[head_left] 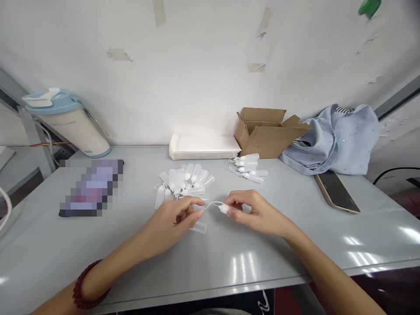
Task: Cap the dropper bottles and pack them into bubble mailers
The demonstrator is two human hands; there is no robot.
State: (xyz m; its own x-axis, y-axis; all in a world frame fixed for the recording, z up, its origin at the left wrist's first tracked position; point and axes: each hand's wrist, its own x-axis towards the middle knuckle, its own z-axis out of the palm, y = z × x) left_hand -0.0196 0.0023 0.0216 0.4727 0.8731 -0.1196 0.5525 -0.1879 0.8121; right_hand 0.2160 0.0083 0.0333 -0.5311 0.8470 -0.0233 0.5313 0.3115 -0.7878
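Just right of the table's middle, my right hand grips a small translucent dropper bottle, its white nozzle end pointing left. A thin white strap arcs from the nozzle end over to the fingertips of my left hand. The thumb and index finger there close around the strap's far end; the tip itself is mostly hidden. Behind my left hand lies a pile of similar bottles. One more clear bottle lies flat beside my left thumb, partly covered. A smaller group of bottles rests farther back, with straps trailing left.
Against the wall are a stack of white padded envelopes, an open cardboard box and a light blue cloth bag. A phone lies at the right. At the left are a tumbler and a pixelated flat device.
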